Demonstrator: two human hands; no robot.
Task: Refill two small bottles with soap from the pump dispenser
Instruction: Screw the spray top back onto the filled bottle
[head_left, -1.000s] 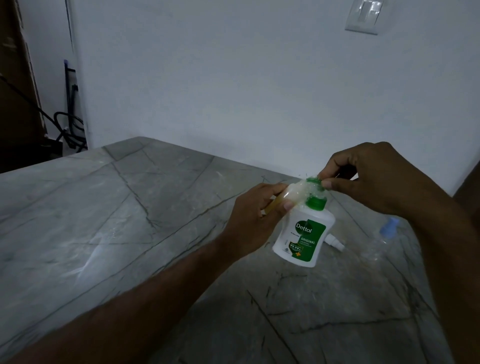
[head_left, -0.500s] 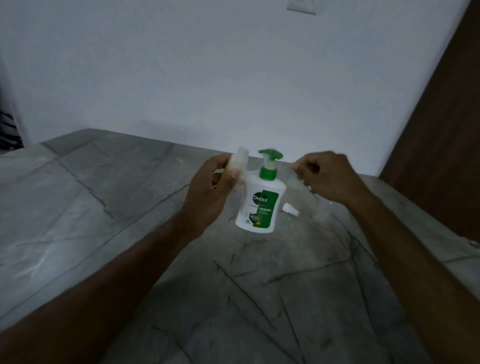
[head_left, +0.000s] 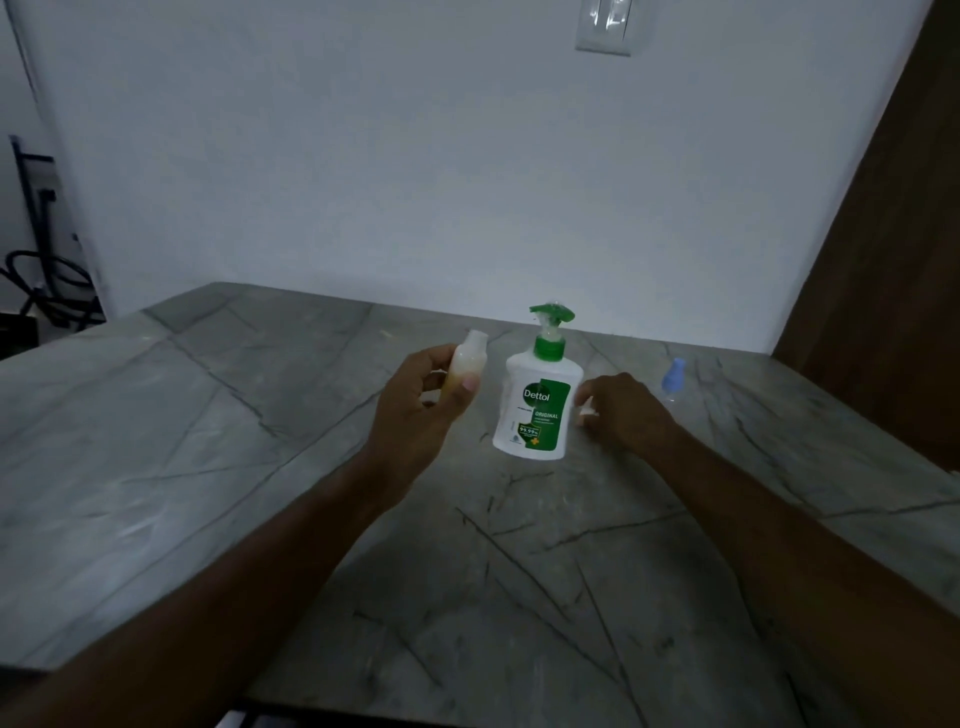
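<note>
Left hand (head_left: 415, 410) grips a small clear plastic bottle (head_left: 466, 364), uncapped, just left of the white Dettol "Original" pump dispenser (head_left: 537, 400) on the veined grey stone bench (head_left: 208, 441). Right hand (head_left: 621, 410) pinches a white cap (head_left: 586, 410); blue-capped bottle (head_left: 674, 379) beyond it.

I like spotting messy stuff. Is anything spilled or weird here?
No spill shows. The small bottle in the left hand has no cap. The right hand pinches a small white piece, maybe that cap, beside the pump dispenser.
</note>
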